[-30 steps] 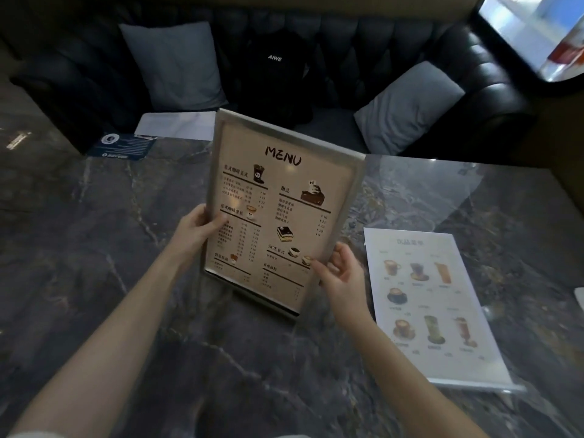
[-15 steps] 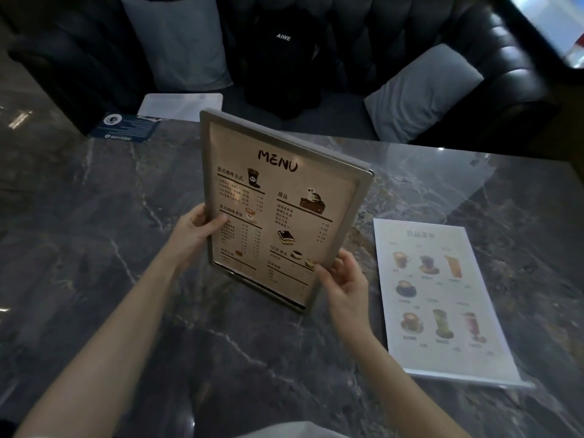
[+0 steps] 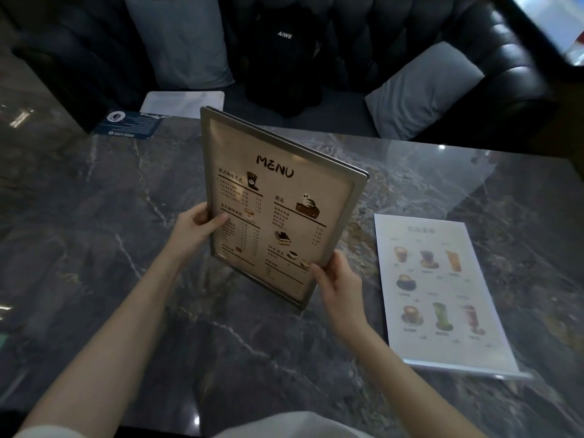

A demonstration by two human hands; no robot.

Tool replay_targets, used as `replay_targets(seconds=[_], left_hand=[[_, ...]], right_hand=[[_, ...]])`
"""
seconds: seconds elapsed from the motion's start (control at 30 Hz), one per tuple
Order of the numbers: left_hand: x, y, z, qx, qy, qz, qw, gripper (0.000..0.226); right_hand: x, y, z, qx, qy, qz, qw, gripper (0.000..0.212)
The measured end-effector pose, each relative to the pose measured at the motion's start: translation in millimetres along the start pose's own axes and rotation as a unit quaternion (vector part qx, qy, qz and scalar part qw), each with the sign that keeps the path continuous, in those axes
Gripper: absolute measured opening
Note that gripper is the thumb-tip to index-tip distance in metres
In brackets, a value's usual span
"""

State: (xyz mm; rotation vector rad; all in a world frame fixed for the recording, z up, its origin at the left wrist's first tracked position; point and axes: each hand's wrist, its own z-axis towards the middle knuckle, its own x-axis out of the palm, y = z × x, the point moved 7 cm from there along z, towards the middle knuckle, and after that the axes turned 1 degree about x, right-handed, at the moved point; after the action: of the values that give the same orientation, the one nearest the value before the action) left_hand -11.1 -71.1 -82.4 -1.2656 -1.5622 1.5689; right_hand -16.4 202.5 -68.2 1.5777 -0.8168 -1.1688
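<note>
A framed menu board [image 3: 278, 197] with a metal rim stands tilted over the dark marble table [image 3: 94, 216], its printed face turned to me. My left hand [image 3: 196, 229] grips its left edge, thumb lying across the front. My right hand [image 3: 339, 284] grips the lower right corner, thumb on the front and fingers behind. Whether the board's bottom edge touches the table is unclear. A second, white drinks menu [image 3: 439, 289] in a clear sleeve lies flat on the table to the right of my right hand.
A black tufted sofa [image 3: 395, 42] runs along the far side of the table with two grey cushions [image 3: 183, 39] and a black backpack [image 3: 284, 55]. A blue card [image 3: 129, 123] lies at the far left table edge, a white sheet [image 3: 183, 102] behind it.
The camera has tipped downward and nearer, so the sofa slid up in view. The menu board stays in both hands, turned slightly more upright.
</note>
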Motion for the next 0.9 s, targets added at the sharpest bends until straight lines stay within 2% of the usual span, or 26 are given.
replay_targets(seconds=[0.07,0.2,0.33,0.43,0.5,0.57,0.63,0.77,0.9], left_hand=[[-0.2,-7.8,-2.3,0.016,0.006,0.037,0.999,0.027],[1.3,-18.2,-7.7,0.019,0.021,0.139,0.990,0.026],[7.1,-23.5,-10.1,0.005,0.037,0.311,0.950,0.037],[11.7,-19.0,-13.2,-0.038,0.049,0.362,0.930,0.045],[11.9,-17.7,-17.6,-0.044,0.029,0.395,0.917,0.050],[16.5,-23.2,-30.0,-0.018,-0.028,0.453,0.891,0.059],[33.0,-34.9,-51.7,0.008,-0.083,0.493,0.866,0.066],[95.3,-64.4,-106.1,0.100,-0.122,0.499,0.852,0.061],[167.1,-78.1,-145.3,0.239,-0.102,0.458,0.850,0.057]], right_hand=[[-1.7,4.4,2.9,-0.008,0.020,-0.075,0.997,0.020],[-2.9,13.0,5.9,0.027,0.068,-0.182,0.981,0.019],[-4.2,20.1,8.2,0.020,0.110,-0.278,0.954,0.023],[-8.3,22.3,10.2,-0.009,0.159,-0.347,0.924,0.024],[-16.0,24.6,11.7,-0.047,0.199,-0.404,0.892,0.024],[-30.7,27.1,12.8,-0.094,0.219,-0.465,0.853,0.024],[-53.5,24.6,14.2,-0.121,0.208,-0.503,0.830,0.024],[-113.8,7.4,11.0,-0.140,0.152,-0.514,0.833,0.028],[-184.5,-33.1,-1.8,-0.122,0.109,-0.528,0.834,0.022]])
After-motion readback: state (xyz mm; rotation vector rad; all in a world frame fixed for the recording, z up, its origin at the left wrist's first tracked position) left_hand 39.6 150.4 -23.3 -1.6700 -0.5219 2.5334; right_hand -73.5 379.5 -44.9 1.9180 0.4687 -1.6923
